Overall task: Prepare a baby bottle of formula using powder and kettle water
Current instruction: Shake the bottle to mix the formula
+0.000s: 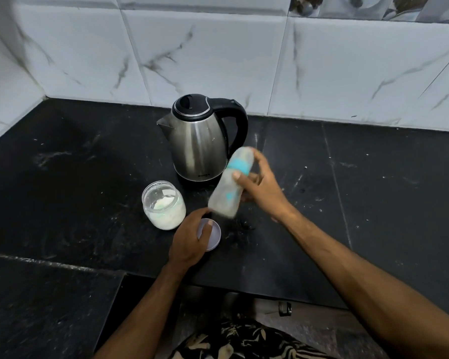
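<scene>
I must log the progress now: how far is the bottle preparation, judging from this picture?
Done, it seems: the powder jar stands open, the kettle is back on the counter, and the bottle wears its teal collar and cap. In hand: the right hand holds the blurred, tilted bottle, probably shaking it; the left hand holds the jar lid. Left: closing the jar.

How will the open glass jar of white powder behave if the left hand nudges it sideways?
The squat clear glass jar of white powder is wide for its height, so it would probably slide rather than tip. It looks under half full, so likely fairly light. Its lid is off; a sharp shove could spill powder. Glass on the black stone counter may chip.
</scene>
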The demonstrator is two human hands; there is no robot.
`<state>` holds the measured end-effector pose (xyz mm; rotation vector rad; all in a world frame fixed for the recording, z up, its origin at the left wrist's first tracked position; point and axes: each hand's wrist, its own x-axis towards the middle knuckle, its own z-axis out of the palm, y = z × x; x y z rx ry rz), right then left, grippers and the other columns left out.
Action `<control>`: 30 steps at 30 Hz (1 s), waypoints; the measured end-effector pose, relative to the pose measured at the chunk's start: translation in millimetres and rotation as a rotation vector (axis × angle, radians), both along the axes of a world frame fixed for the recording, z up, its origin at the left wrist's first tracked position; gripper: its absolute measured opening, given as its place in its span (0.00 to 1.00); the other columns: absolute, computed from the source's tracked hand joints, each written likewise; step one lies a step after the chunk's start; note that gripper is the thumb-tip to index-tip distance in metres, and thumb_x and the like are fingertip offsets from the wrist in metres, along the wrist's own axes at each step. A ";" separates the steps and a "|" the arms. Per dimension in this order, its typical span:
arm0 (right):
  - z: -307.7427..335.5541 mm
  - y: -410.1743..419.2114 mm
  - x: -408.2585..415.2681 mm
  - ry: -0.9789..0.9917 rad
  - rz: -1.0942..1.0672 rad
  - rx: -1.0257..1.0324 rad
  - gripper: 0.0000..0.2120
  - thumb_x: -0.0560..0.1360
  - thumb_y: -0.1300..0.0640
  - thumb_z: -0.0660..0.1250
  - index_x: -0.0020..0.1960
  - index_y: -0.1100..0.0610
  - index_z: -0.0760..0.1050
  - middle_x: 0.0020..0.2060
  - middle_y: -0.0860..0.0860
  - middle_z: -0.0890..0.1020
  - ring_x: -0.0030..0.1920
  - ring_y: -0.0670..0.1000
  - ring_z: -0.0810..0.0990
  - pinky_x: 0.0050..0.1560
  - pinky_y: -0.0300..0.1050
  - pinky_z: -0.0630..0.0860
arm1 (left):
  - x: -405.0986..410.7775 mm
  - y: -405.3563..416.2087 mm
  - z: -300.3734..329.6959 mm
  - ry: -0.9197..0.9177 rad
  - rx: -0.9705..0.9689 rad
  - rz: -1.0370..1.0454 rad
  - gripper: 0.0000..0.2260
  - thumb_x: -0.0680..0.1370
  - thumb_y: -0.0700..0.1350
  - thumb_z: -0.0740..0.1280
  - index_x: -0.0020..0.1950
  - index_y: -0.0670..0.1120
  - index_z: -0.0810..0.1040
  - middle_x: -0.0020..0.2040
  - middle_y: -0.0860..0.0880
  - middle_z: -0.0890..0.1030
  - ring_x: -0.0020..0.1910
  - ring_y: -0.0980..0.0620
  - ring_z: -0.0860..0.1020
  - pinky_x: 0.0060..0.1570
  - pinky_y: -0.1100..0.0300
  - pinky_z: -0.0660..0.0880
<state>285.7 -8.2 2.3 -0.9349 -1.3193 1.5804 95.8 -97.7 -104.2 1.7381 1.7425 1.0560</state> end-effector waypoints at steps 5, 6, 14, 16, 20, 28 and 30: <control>1.0 2.8 2.5 -0.019 0.003 0.036 0.30 0.75 0.58 0.73 0.71 0.43 0.63 0.47 0.52 0.86 0.47 0.53 0.86 0.38 0.48 0.82 | 0.7 -0.1 1.1 0.006 0.005 0.003 0.18 0.78 0.52 0.60 0.65 0.46 0.75 0.60 0.52 0.79 0.58 0.57 0.76 0.59 0.70 0.66; 5.0 8.7 2.5 0.059 -0.119 -0.007 0.30 0.76 0.58 0.72 0.72 0.46 0.62 0.46 0.51 0.87 0.47 0.53 0.86 0.37 0.48 0.82 | 1.0 -0.2 0.9 0.012 -0.002 0.009 0.18 0.79 0.52 0.60 0.66 0.46 0.75 0.61 0.53 0.79 0.59 0.57 0.75 0.60 0.72 0.65; -11.5 -12.1 2.2 -0.118 0.183 0.065 0.34 0.74 0.62 0.73 0.72 0.44 0.61 0.55 0.58 0.83 0.51 0.54 0.86 0.43 0.46 0.82 | 1.5 -0.8 3.3 -0.002 0.015 -0.022 0.19 0.77 0.56 0.59 0.64 0.51 0.74 0.57 0.57 0.78 0.54 0.59 0.76 0.54 0.66 0.70; -4.8 -7.2 1.5 -0.041 0.056 0.040 0.33 0.75 0.63 0.72 0.73 0.48 0.61 0.53 0.59 0.83 0.50 0.55 0.85 0.42 0.47 0.83 | 1.7 -0.8 2.7 0.007 0.009 0.000 0.18 0.78 0.55 0.59 0.64 0.50 0.75 0.58 0.56 0.78 0.55 0.59 0.76 0.56 0.66 0.69; 8.4 9.7 2.1 0.194 -0.289 -0.085 0.28 0.78 0.58 0.69 0.73 0.48 0.61 0.48 0.52 0.85 0.49 0.56 0.85 0.41 0.52 0.84 | 2.9 -0.8 2.2 0.022 -0.011 0.029 0.18 0.79 0.51 0.60 0.66 0.47 0.75 0.62 0.54 0.78 0.60 0.58 0.75 0.60 0.74 0.63; 3.7 4.4 9.4 -0.047 -0.026 0.034 0.33 0.75 0.59 0.72 0.75 0.47 0.60 0.54 0.58 0.84 0.50 0.54 0.86 0.41 0.48 0.83 | 2.9 -0.8 4.6 0.008 -0.001 0.012 0.18 0.79 0.51 0.60 0.66 0.46 0.75 0.61 0.52 0.79 0.59 0.55 0.76 0.61 0.62 0.69; 11.1 14.7 9.6 0.116 -0.217 -0.032 0.30 0.77 0.58 0.71 0.73 0.47 0.61 0.52 0.54 0.84 0.50 0.54 0.86 0.40 0.51 0.83 | 3.4 -0.8 3.5 0.015 -0.006 0.023 0.18 0.79 0.51 0.60 0.66 0.46 0.75 0.62 0.53 0.78 0.60 0.56 0.76 0.61 0.66 0.67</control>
